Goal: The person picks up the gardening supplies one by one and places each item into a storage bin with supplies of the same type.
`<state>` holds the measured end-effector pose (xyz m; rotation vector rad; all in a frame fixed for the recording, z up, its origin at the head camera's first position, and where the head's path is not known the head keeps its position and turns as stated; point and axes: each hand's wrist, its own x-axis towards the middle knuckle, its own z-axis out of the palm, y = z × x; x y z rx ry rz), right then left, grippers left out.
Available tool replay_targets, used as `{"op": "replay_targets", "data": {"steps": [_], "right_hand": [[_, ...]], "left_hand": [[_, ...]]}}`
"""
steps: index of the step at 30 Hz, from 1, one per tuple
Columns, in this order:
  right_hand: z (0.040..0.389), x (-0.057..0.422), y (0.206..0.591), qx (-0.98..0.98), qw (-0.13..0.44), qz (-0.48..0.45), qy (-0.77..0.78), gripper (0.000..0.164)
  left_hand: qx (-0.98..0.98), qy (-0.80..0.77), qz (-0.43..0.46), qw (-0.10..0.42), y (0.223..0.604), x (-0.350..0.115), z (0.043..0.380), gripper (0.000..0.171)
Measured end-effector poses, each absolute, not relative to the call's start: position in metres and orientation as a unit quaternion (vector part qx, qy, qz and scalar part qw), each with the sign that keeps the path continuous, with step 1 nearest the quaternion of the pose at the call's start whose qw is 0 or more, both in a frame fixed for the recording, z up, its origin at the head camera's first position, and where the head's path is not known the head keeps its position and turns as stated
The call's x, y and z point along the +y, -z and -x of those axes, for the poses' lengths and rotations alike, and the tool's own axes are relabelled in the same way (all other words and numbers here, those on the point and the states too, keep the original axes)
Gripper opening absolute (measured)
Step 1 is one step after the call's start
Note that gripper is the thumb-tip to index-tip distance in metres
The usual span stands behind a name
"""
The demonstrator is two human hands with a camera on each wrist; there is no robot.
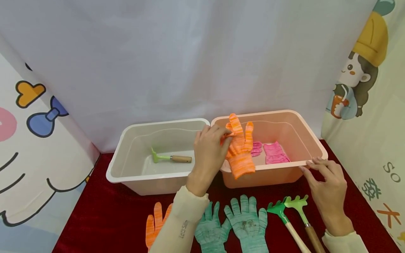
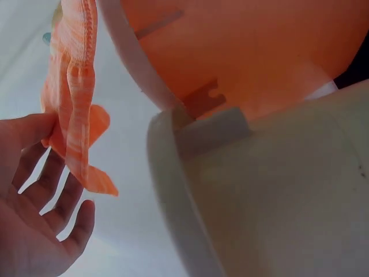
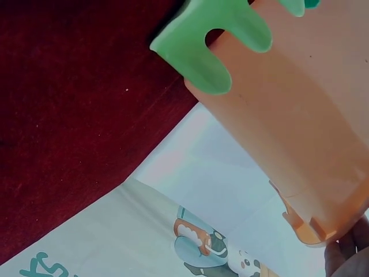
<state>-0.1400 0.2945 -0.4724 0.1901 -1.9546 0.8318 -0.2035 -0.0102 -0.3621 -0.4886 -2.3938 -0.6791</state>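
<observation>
My left hand (image 1: 210, 147) pinches an orange striped knit glove (image 1: 241, 154) between thumb and fingers. The glove hangs over the front rim of the peach bin (image 1: 272, 177), its cuff down and its fingers up. In the left wrist view the thumb presses on the glove (image 2: 78, 86), while the other fingers spread loosely below. My right hand (image 1: 329, 186) grips the bin's front right rim, thumb on the outer side and fingers over the edge. Inside that bin lie a pink glove (image 1: 276, 153) and another pink piece (image 1: 256, 149), partly hidden by the orange glove.
A white bin (image 1: 152, 178) stands on the left, holding a small green rake (image 1: 180, 159). On the red cloth in front lie another orange glove (image 1: 153, 225), two green gloves (image 1: 213, 233) and two rakes (image 1: 297, 203). A curtain (image 1: 158, 63) hangs behind.
</observation>
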Motion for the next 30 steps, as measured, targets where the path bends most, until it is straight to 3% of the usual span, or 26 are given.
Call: {"op": "replay_targets", "data": {"steps": [8,15,18,25,30], "right_hand": [[0.14,0.295,0.474,-0.805,0.493,-0.088,-0.317,0.071],[0.14,0.296,0.478,-0.8,0.502,-0.085,-0.317,0.071],[0.14,0.297,0.48,-0.798,0.502,-0.08,-0.324,0.072],[0.141,0.294,0.48,-0.794,0.49,-0.084,-0.349,0.072],[0.14,0.296,0.478,-0.791,0.497,-0.081,-0.348,0.071]], "left_hand": [[-0.865,0.295,0.173,0.366,0.355,-0.002,0.21,0.011],[-0.877,0.294,0.15,0.349,0.35,0.008,0.217,0.006],[-0.893,0.295,0.132,0.315,0.346,0.014,0.222,0.008],[-0.948,0.265,0.101,0.145,0.361,0.014,0.218,0.047],[-0.939,0.277,0.13,0.154,0.374,0.003,0.199,0.046]]}}
